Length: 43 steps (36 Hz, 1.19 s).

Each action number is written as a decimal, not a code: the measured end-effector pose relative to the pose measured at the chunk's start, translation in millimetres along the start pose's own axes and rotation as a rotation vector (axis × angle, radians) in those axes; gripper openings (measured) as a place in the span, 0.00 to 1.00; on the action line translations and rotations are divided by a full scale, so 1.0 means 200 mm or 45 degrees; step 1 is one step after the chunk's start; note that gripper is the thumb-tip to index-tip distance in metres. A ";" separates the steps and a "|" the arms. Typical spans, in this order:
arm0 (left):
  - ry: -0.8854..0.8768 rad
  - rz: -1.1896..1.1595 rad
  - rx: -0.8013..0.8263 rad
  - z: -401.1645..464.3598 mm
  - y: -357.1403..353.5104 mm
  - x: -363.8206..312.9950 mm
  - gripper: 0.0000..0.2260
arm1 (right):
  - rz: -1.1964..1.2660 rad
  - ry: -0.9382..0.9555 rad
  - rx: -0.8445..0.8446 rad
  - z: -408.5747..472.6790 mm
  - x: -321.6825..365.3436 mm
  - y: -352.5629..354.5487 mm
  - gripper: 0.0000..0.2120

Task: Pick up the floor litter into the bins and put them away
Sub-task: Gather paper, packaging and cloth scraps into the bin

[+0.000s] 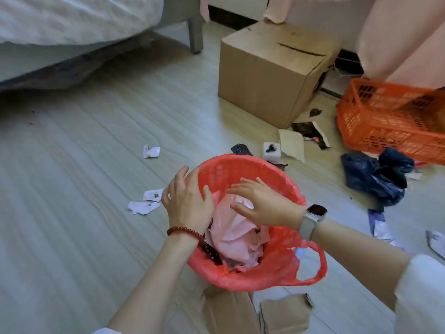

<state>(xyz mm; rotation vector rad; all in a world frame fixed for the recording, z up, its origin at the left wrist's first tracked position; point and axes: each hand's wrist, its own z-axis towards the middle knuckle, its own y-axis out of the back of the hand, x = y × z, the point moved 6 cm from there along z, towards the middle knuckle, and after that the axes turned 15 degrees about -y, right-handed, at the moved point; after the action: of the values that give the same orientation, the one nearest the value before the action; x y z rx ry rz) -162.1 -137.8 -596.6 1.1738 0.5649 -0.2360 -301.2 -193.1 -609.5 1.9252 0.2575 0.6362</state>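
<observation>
A round bin lined with a red plastic bag (277, 263) stands on the floor in front of me, holding crumpled pink paper (237, 237). My left hand (186, 201) rests on the bin's left rim, fingers spread over the liner. My right hand (262, 203) reaches into the bin with straight fingers, pressing on the pink paper. White paper scraps (144, 206) lie left of the bin, and another scrap (150, 151) sits farther up. A dark blue plastic bag (375, 177) lies to the right. Brown cardboard pieces (284, 312) lie at the near edge.
An orange slatted basket (390, 116) stands at the right. A cardboard box (272, 73) stands behind the bin, with torn paper, black scraps and a white block (271, 150) before it. A bed (72, 25) fills the upper left. More scraps (380, 225) lie at the right.
</observation>
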 end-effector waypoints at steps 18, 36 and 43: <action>-0.987 -0.290 0.772 -0.55 -0.95 -1.50 0.15 | 1.045 -0.839 -0.778 -1.24 -1.41 0.17 0.11; -0.941 -0.400 1.135 -1.53 -1.48 -1.55 0.16 | 0.233 -1.211 0.132 -2.17 -1.74 -1.17 0.45; -0.937 -0.501 1.280 -1.60 -1.49 -1.56 0.32 | 0.362 -1.334 -0.304 -2.18 -1.78 -1.03 0.14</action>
<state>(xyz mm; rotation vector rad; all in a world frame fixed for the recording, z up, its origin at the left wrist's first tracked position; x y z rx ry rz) -655.1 7.3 -754.8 1.7780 -0.0330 -1.3421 -813.4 76.7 -768.3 1.8212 -0.7253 -0.2164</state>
